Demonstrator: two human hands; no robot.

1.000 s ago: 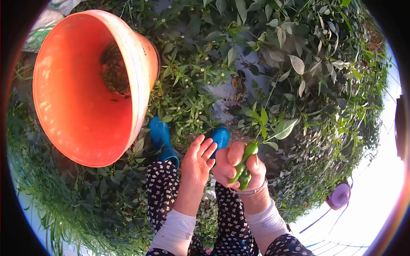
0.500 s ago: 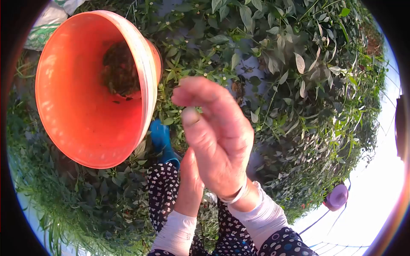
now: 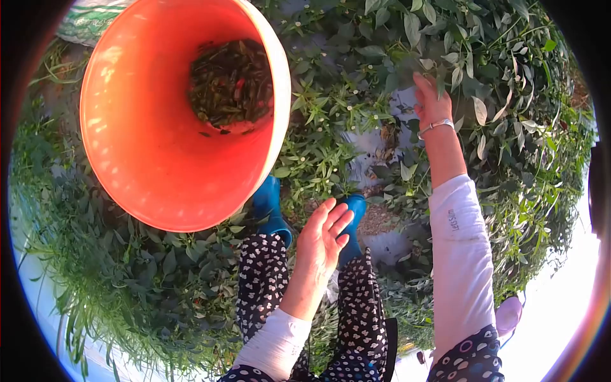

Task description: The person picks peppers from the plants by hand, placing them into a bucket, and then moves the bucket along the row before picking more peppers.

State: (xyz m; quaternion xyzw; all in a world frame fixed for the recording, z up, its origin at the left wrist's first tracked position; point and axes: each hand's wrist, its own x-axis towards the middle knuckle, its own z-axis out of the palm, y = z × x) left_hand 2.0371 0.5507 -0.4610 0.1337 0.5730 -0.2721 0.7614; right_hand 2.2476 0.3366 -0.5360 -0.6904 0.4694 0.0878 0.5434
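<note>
My right hand [image 3: 435,105], a bracelet at its wrist, reaches out to the pepper plants [image 3: 474,86] at upper right. Its fingers look apart, the tips partly against the leaves, and I see nothing held in it. My left hand [image 3: 323,239] hangs above my boots with its palm turned up and fingers stretched out, holding nothing. To the left of both hands stands a large orange bucket [image 3: 153,159], its mouth facing me. Slender dark green peppers [image 3: 229,83] with a few red bits lie at its bottom.
My blue boots [image 3: 267,207] stand among low plants and patches of pale ground sheet [image 3: 369,156]. Leafy growth spreads on both sides. A white and green sack [image 3: 89,22] lies behind the bucket. Something purple [image 3: 508,316] sits at lower right.
My hands, close together before, have moved apart. The right has gone up and right to the plants; the left now shows an open palm. The bucket appears farther right, with its contents more visible.
</note>
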